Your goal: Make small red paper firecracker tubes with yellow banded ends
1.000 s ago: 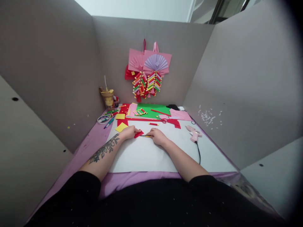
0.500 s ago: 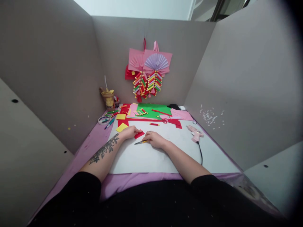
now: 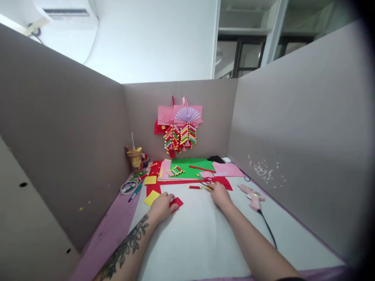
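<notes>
Grey panels close off the left, right and far sides of a purple cloth with a broad white sheet over it, which probably gives a smooth working surface.

Nearest, the left hand reaches in from the near left, palm down and fingers bent, at the left edge of a small red paper piece, seemingly to steady it; whether it pinches or merely rests there, I cannot tell. Just beyond lies a yellow paper piece.

To the right, the pink glue gun lies with its cord trailing nearer, perhaps kept aside so the middle has room. The right hand stretches farther out, its fingers closed around a craft knife pointing far left, well apart from the red piece.

Farther on, a red paper roll with yellow ends lies left of the knife, and red-handled scissors just past it. Firecracker-shaped paper ornaments hang on the far panel, likely out of the way.
</notes>
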Motion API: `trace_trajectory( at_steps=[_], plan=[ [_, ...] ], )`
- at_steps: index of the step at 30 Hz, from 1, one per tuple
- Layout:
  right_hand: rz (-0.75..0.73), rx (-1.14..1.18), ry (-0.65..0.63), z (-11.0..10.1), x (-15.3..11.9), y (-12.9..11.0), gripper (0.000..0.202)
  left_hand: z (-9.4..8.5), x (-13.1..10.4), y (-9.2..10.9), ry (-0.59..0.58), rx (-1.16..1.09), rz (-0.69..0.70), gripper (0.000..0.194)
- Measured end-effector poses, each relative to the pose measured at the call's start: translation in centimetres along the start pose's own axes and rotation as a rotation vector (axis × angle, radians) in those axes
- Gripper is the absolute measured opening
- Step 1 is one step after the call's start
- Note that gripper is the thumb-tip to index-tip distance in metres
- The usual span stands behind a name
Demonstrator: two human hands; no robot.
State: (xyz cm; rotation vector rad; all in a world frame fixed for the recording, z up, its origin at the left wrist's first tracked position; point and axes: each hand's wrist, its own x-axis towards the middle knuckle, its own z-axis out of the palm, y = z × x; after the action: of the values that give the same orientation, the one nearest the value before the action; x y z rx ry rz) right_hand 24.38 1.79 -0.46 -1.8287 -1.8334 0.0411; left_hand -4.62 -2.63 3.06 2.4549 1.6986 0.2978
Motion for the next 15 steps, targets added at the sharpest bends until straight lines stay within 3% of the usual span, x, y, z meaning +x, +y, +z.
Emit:
trace_trajectory(
  at_steps=[3,6,10,15],
  plan=[
    [0.074,-0.104,-0.037,-0.2,-0.1,0.0,0.036,0.0,-0.3,-0.1,0.014,-0.040,-0.062,0.054],
    [0.042,-0.089,-0.042,-0.4,-0.5,-1.5,0.035,0.2,-0.3,-0.7,-0.021,-0.132,-0.115,0.055],
    [-0.220,0.180,-0.066,0.4,-2.0,-4.9,0.035,0.5,0.1,-1.2,-0.034,-0.249,-0.104,0.054],
    [-0.441,0.382,-0.267,1.9,-4.6,-9.1,0.052,0.4,-0.1,-0.3,0.027,-0.304,0.040,0.047]
  ],
)
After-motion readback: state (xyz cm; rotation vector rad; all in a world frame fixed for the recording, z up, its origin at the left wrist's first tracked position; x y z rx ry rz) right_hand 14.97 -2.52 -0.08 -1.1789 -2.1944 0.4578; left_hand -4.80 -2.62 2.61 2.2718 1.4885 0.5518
